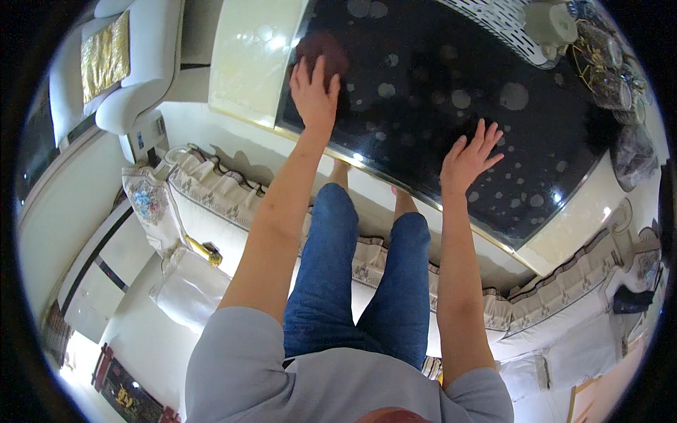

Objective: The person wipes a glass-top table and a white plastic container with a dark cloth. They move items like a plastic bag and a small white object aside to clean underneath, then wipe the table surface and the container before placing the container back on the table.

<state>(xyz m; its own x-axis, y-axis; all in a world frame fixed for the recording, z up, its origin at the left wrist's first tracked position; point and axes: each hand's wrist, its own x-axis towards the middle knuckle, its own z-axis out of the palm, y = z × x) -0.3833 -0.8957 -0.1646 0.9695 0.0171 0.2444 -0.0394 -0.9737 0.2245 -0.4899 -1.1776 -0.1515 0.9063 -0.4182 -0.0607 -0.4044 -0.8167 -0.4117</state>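
I sit before a low table with a glossy black, white-spotted top and cream side panels. My left hand is over the left part of the black surface, its fingers spread and nothing in them. A dark reddish patch, perhaps a reflection, shows just beyond those fingertips. Nearer the front edge on the right is my right hand, palm down with fingers apart and likewise holding nothing. Whether either palm touches the tabletop, I cannot tell.
A white slotted tray with a pale cup stands at the far right. Near it are glass mugs and a clear plastic bag. A fabric-covered sofa lies behind the table's front edge; a yellow-handled object rests there.
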